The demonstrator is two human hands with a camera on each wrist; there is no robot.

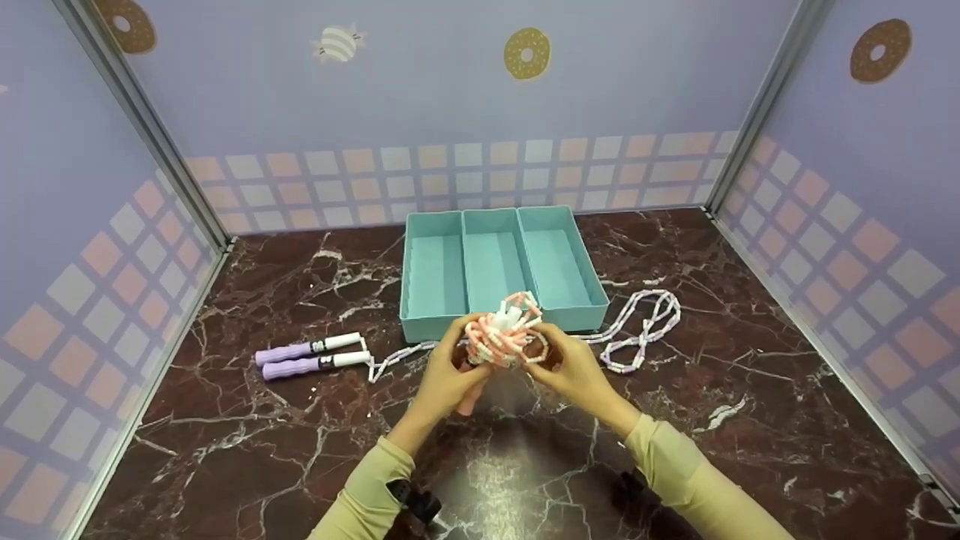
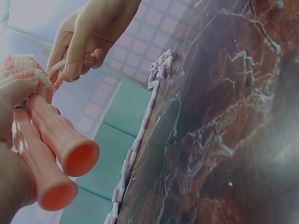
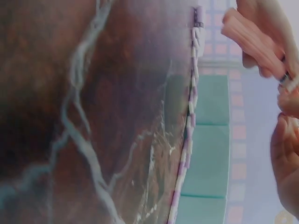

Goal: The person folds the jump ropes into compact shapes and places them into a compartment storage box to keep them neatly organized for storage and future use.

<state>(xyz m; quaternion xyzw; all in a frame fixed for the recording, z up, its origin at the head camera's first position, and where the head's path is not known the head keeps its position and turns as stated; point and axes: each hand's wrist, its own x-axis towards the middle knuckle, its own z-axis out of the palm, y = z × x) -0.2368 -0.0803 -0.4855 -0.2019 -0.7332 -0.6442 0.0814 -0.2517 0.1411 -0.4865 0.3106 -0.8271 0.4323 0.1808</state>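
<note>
My left hand point(image 1: 444, 375) grips the two pink handles point(image 2: 57, 128) of a jump rope, side by side with their hollow ends toward the left wrist camera. Above them the rope's pink and white beads point(image 1: 499, 337) are gathered in a coiled bundle. On the bundle's other side, my right hand point(image 1: 576, 369) pinches a loop of the beaded cord between thumb and fingers, as the left wrist view shows. Both hands are raised in front of a teal box point(image 1: 431, 330) with three compartments. In the right wrist view, the right hand point(image 3: 285, 163) is partly cut off.
A second jump rope lies on the dark marbled table point(image 1: 247, 465), its purple and white handles point(image 1: 292, 366) at the left. Its beaded cord point(image 1: 637, 360) runs along the box's front and loops at the right. Patterned walls point(image 1: 435, 90) enclose the table's back and sides.
</note>
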